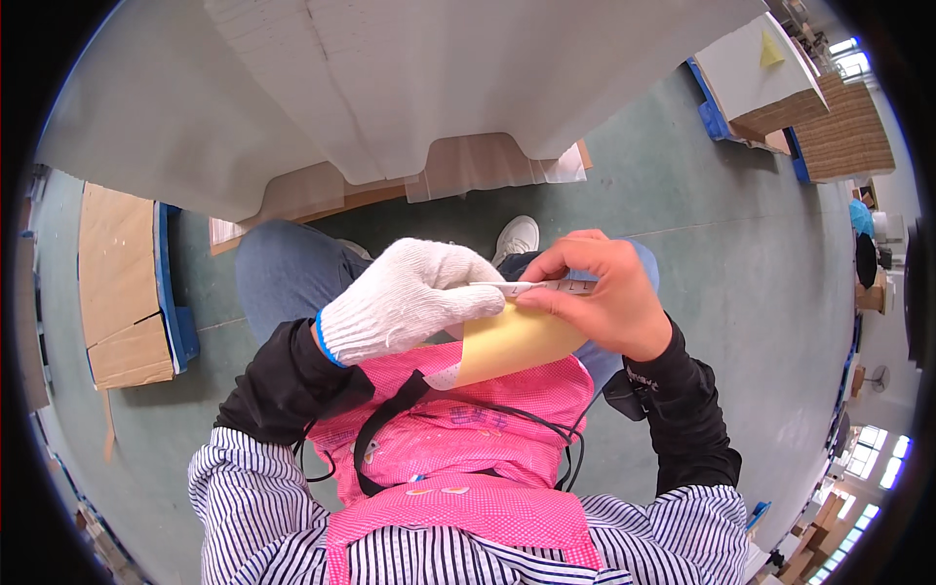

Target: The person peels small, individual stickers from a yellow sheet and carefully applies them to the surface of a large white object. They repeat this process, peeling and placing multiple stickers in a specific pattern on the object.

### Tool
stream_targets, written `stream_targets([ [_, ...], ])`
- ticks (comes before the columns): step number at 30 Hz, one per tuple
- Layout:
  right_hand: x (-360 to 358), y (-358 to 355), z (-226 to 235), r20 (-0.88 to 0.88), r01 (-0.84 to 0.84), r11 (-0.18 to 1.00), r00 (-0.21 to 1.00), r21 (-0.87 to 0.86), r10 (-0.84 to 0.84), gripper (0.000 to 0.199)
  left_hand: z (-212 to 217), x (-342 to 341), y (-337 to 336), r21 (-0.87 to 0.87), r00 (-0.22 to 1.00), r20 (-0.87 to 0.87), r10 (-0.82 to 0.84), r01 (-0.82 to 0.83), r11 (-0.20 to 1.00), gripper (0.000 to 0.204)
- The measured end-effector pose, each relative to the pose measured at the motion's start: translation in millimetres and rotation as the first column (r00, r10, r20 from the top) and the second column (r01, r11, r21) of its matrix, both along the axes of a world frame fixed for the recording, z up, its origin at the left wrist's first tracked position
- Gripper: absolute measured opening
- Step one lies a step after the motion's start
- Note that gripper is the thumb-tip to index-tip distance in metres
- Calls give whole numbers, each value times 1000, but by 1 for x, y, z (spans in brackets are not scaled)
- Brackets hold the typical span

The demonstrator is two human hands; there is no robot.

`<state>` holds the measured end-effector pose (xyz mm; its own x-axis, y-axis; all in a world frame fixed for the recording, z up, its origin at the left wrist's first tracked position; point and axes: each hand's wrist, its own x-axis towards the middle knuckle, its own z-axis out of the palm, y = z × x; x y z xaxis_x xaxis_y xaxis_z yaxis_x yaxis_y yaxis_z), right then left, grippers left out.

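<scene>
My left hand [405,300], in a white knit glove with a blue cuff edge, is closed with thumb and fingers pinching one end of a narrow white strip [575,287]. Dark printed marks run along the strip. My bare right hand [624,297] pinches the strip farther right between thumb and fingertips. Just below both hands, a curved yellow sheet of paper [517,343] lies over my lap, against the pink apron [439,419]. The sheet's lower left corner shows a white face. Part of the strip is hidden by my fingers.
A large pale panel or stack with a notched lower edge [390,88] stands close in front of me. Brown cardboard [122,283] on a blue pallet is at left. More stacked board [843,132] stands at far right. Black cords [531,417] cross my apron.
</scene>
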<state>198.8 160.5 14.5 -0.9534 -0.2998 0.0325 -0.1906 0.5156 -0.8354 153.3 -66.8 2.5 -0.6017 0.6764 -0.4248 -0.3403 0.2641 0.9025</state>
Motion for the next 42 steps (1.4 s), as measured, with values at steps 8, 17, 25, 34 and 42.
stream_targets([
  [8,2,8,-10,209,106,992,974,-71,-89,15,-13,10,5,42,980,-146,136,-132,990,17],
  [17,5,-5,-7,-13,15,999,1000,47,-14,12,-13,15,12,-58,963,-240,125,-142,988,25],
  [25,3,-1,-11,189,52,990,982,-128,-27,16,-13,16,10,-13,987,15,158,-158,987,17],
  [34,4,-5,-12,133,44,991,991,-127,-26,14,-12,21,12,-82,977,-91,190,-198,977,18],
  [42,5,-8,-10,70,18,990,997,-139,-8,13,-13,25,14,-38,970,-152,192,-200,979,16],
])
